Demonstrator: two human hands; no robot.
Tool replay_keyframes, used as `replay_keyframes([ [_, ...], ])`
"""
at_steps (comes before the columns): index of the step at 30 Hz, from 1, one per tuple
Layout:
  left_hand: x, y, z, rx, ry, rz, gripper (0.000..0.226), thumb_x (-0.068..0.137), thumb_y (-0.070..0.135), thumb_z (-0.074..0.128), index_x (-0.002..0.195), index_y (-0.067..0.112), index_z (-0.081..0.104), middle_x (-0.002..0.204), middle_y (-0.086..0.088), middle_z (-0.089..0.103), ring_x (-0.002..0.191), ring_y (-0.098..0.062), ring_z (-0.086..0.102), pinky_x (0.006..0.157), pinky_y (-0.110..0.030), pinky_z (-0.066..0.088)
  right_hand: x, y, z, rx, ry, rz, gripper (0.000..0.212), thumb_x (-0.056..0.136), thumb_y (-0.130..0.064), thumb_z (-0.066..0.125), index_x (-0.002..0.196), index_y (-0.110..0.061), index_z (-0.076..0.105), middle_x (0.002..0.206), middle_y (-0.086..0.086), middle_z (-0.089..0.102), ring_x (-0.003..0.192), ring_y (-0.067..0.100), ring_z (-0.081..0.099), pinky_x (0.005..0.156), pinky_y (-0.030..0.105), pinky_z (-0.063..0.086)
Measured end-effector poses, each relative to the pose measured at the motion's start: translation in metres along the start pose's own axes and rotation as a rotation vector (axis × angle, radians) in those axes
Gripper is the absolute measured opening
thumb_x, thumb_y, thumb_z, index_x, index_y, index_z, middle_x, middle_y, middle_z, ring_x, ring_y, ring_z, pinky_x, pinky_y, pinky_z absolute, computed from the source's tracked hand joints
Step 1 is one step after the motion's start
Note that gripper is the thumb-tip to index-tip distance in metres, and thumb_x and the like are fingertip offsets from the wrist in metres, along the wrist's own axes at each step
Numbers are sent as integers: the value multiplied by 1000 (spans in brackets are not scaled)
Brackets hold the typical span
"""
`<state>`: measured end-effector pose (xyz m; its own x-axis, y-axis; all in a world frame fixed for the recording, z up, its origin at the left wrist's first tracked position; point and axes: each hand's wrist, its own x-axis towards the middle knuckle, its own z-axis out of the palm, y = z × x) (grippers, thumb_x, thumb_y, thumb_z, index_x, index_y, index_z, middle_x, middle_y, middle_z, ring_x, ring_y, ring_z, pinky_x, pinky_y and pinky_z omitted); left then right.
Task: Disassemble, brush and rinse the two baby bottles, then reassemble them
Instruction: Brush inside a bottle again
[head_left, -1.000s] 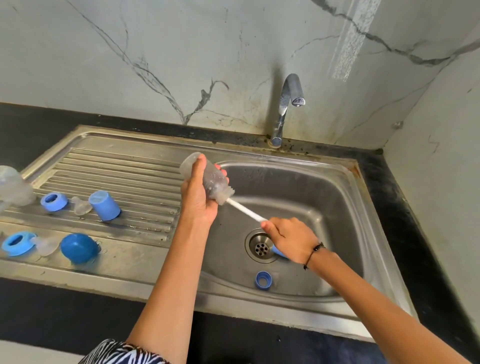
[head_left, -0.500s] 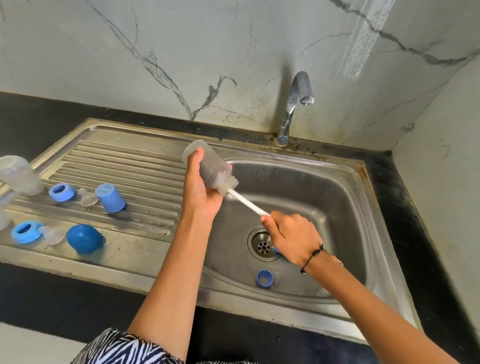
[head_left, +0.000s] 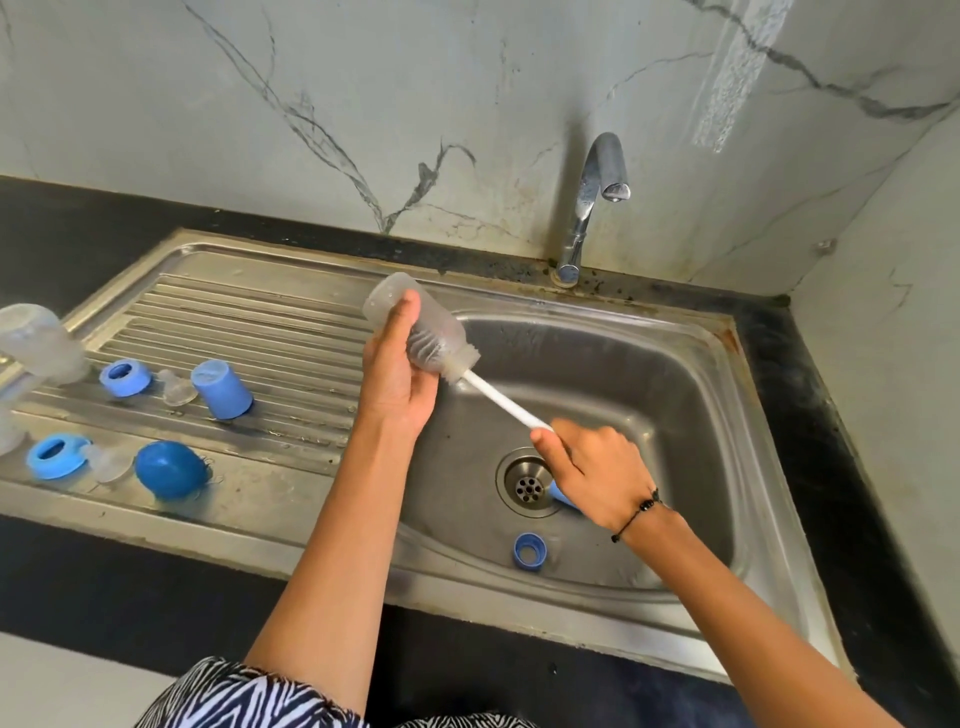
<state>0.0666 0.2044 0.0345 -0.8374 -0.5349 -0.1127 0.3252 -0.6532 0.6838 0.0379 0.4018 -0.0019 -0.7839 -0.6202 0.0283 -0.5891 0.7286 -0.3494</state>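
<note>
clear bottle (head_left: 415, 332) in left hand (head_left: 397, 384), brush (head_left: 498, 397) inside

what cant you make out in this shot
Head view only:
- Second bottle: cut off by the left edge and blurred.
- Brush handle: its lower part is hidden inside the right hand.
- Blue piece by the drain: mostly behind that hand, so unidentifiable.
- Bottle in the left hand: cleanliness unreadable.

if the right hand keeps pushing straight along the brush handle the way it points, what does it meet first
Probably the open neck of the clear bottle that the left hand holds tilted over the sink. The right hand grips the white brush handle, whose bristles are already inside. Depth is hard to judge.
</note>
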Motion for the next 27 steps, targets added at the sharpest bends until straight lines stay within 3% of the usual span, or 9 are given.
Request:
replay_keyframes([
  [4,-2,-3,-2,-56,9,-40,38,68,29,66,102,15,54,101,-8,54,93,-22,63,87,-43,53,-1,5,1,-77,-15,8,48,95,-57,19,81,-23,49,75,6,60,81,34,60,60,30,30],
  [8,6,-1,-5,39,-65,-29,80,40,43,93,106,16,57,98,-10,63,91,-23,65,77,-36,56,12,1,-2,-246,109,12,41,98,-48,24,95,-17,50,82,6,66,78,32,62,57,30,34],
  [10,8,1,-4,-17,-136,9,75,45,41,92,105,14,56,93,-8,57,89,-21,57,78,-36,54,14,-2,-4,-222,140,43,40,98,-48,25,93,-16,49,79,6,65,76,33,62,56,30,33],
  [13,8,3,-5,-103,-206,-4,46,72,28,71,110,12,52,95,-7,55,90,-21,53,79,-38,49,15,-4,-5,-162,138,68,39,98,-49,27,87,-18,49,78,6,63,77,34,61,58,30,35],
  [17,12,-3,-13,26,-126,74,70,44,36,92,97,11,55,87,-3,54,83,-16,54,72,-32,53,14,6,-5,-35,43,-4,53,83,-69,13,66,-24,36,59,-7,44,69,28,56,55,29,32],
  [19,12,-8,-14,57,-50,101,55,48,32,91,86,14,55,76,2,57,75,-12,56,74,-34,52,13,13,-4,26,0,-48,55,74,-72,5,59,-27,33,52,-7,40,61,23,49,50,29,29],
  [23,6,-14,-10,31,-33,38,10,71,16,65,80,14,61,73,2,64,75,-13,65,78,-40,55,12,17,-8,-115,-37,-53,46,96,-56,20,70,-24,39,62,-5,48,72,25,56,57,29,35],
  [25,7,-14,-10,73,-44,-1,2,75,16,70,73,15,70,79,-4,65,79,-19,63,73,-40,55,15,16,-12,-259,32,-43,45,97,-52,17,85,-23,49,76,2,60,80,28,61,59,28,35],
  [27,8,-13,-6,62,-97,-11,14,78,24,69,77,11,65,79,-9,58,72,-20,55,64,-38,48,19,13,-14,-320,70,-6,45,98,-50,21,95,-19,53,85,5,66,82,30,62,59,27,34],
])
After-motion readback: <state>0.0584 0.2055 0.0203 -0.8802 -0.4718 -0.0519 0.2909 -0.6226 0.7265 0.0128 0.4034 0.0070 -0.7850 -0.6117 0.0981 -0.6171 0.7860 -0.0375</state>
